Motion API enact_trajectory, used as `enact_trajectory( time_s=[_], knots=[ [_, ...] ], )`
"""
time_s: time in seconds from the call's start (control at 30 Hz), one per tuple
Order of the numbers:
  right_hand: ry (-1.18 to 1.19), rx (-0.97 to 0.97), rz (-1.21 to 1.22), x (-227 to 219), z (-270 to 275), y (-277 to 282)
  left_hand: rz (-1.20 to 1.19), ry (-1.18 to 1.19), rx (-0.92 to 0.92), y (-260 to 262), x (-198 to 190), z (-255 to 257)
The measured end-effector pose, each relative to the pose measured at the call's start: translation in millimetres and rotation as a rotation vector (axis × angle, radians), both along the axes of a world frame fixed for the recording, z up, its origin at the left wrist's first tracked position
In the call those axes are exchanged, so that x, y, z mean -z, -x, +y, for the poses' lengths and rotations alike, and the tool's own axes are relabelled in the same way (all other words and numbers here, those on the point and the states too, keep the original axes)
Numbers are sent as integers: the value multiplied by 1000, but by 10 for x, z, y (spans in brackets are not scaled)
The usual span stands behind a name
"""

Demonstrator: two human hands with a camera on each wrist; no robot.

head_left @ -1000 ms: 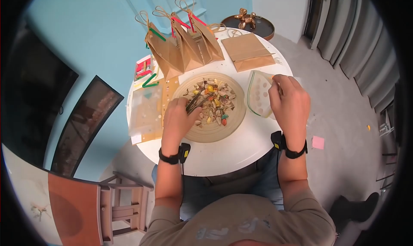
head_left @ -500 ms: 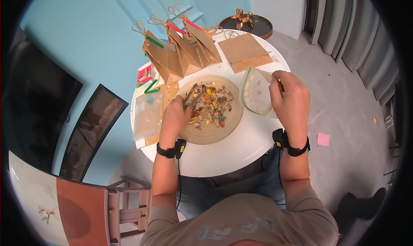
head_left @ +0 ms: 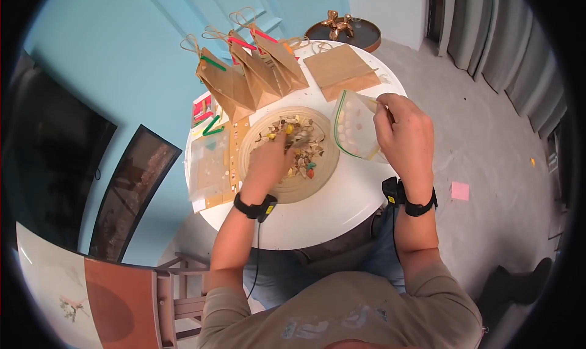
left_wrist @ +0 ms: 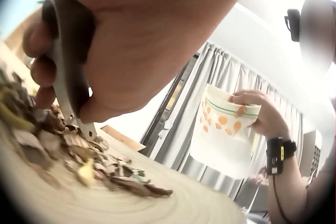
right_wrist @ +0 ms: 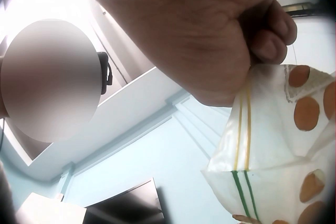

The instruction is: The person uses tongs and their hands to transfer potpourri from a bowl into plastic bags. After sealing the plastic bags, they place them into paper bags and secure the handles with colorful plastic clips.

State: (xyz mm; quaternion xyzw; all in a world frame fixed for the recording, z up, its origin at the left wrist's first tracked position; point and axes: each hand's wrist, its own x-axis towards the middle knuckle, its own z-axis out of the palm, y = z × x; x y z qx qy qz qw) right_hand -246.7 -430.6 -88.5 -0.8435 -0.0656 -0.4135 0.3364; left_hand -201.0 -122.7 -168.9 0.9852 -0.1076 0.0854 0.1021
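My left hand (head_left: pixel 268 166) is over the round plate (head_left: pixel 317 190), low above a heap of dried petals and leaves (head_left: pixel 308 160) with yellow, orange and teal bits. It grips a pair of metal tongs (left_wrist: pixel 65 82), whose tips reach down into the heap in the left wrist view. Beyond the plate's right edge my right hand (head_left: pixel 408 141) pinches the top edge of a zip bag (head_left: pixel 360 126). The bag is clear with orange-brown oval spots (right_wrist: pixel 307 113) and a green and yellow seal. It hangs tilted, its mouth towards the plate.
Three upright paper bags (head_left: pixel 223 83) with coloured clips stand at the back left of the white table (head_left: pixel 293 227). A flat paper bag (head_left: pixel 339 71) lies at the back right. Left of the plate lie a clear pouch (head_left: pixel 207 160) and a box of clips (head_left: pixel 201 111).
My left hand with the tongs has moved right and farther over the heap. My right hand still holds the zip bag, now a little closer to the plate.
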Motion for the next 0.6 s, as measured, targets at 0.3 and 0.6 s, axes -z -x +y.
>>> enact_trajectory(
  time_s=[0.3, 0.6],
  knots=[
    [-8, -4, 13, 12, -25, -12, -146, -47, 91, 563, -156, 57],
    [6, -23, 25, 14, -3, 14, -137, -254, 76, 810, 74, 165]
  ],
)
